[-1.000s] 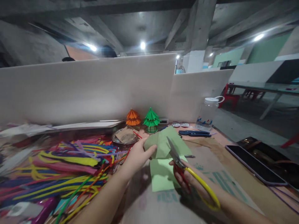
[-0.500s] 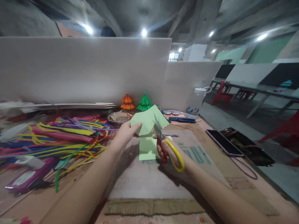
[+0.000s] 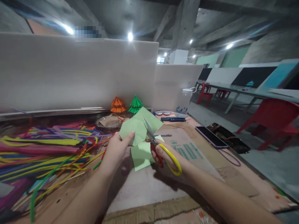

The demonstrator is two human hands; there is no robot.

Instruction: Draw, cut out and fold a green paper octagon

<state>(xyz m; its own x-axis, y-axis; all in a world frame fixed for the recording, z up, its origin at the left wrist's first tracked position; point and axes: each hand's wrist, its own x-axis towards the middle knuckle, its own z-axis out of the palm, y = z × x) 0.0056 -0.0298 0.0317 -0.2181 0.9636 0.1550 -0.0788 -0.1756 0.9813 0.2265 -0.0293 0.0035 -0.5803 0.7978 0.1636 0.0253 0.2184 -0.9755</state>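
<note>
A: What is held by the left hand (image 3: 116,149)?

B: A sheet of light green paper (image 3: 140,129) is pinched at its left edge, the fingers (image 3: 129,138) clamped on it, and it is lifted just above the counter (image 3: 144,193).

A: And the right hand (image 3: 163,152)?

B: A pair of scissors (image 3: 161,146) is gripped there, the fingers closed through the red and yellow handles. The blades are set apart against the right side of the paper, pointing up and away.

A: What is seen below the sheet?

B: A second piece of green paper (image 3: 140,157) is seen under it; whether it is joined to the first cannot be told.

A: What else is laid on the counter?

B: A heap of coloured pipe cleaners (image 3: 46,149) is spread to the left. An orange paper tree (image 3: 117,105) and a green paper tree (image 3: 135,105) are stood side by side at the back, against the white partition (image 3: 77,71). A phone (image 3: 211,137) is laid well apart to the right
</note>
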